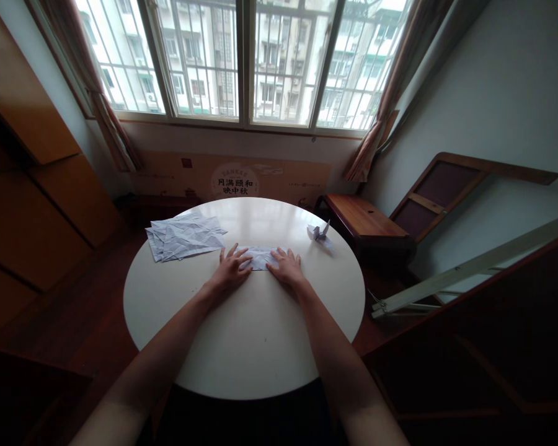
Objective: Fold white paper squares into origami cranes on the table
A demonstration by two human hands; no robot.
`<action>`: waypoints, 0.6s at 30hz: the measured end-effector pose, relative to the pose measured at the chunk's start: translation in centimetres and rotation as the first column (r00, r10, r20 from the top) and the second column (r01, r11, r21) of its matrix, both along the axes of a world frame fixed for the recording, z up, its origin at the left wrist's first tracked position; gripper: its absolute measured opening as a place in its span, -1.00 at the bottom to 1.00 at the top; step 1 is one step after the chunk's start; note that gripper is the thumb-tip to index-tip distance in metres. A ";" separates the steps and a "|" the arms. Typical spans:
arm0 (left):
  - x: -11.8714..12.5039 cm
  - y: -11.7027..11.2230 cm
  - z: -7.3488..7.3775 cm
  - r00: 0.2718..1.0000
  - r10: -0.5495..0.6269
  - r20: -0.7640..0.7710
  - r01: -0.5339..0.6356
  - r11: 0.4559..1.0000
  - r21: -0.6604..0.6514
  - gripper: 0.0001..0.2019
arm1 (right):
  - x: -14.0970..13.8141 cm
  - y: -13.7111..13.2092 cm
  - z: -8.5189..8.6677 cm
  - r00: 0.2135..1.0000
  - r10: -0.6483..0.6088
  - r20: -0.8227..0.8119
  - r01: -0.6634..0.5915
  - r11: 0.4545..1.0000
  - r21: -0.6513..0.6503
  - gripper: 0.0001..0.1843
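Folded paper (260,257) lies mid-tabletop (251,334), long axis running left-right, btwn my hands. Left hand (230,267) presses its left end, right hand (286,266) its right end; both equally near. Grip: flat both sides, fingers spread, nothing clasped. Paper's thin, creased, printed. Left of it, stack of sheets (183,238); right, paper crane (320,233).

My left hand (230,271): bare, fingers and wrist uncovered.
My right hand (287,267): bare likewise.
My forearms (177,331): bare from the table (167,347) rim to the wrists.
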State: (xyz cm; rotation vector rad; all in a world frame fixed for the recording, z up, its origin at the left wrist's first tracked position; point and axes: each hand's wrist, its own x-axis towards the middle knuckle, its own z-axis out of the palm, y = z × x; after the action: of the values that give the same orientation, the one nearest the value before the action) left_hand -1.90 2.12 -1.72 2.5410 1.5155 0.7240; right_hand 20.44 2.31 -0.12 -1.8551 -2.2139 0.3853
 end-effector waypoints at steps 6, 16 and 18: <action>0.6 -0.3 1.0 0.990 -0.105 0.091 0.095 0.990 0.107 -0.65 | -0.2 0.3 0.2 0.974 -0.059 -0.220 0.109 0.968 0.224 -0.47; 0.7 -0.8 1.1 0.958 -0.259 0.127 0.270 0.959 -0.083 -0.68 | -3.1 2.2 -2.1 0.533 0.115 -0.839 -0.132 0.990 0.052 -0.22; 0.7 -0.8 1.3 0.957 -0.259 0.130 0.273 0.957 -0.100 -0.67 | -2.8 2.8 -2.6 0.465 0.006 -0.885 -0.061 0.998 -0.025 -0.25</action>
State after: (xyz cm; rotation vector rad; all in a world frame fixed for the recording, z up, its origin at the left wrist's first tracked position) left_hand -1.18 1.31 -0.47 2.4991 1.1151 0.7077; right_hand 17.61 5.10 -2.71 -1.1316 -1.4615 1.1324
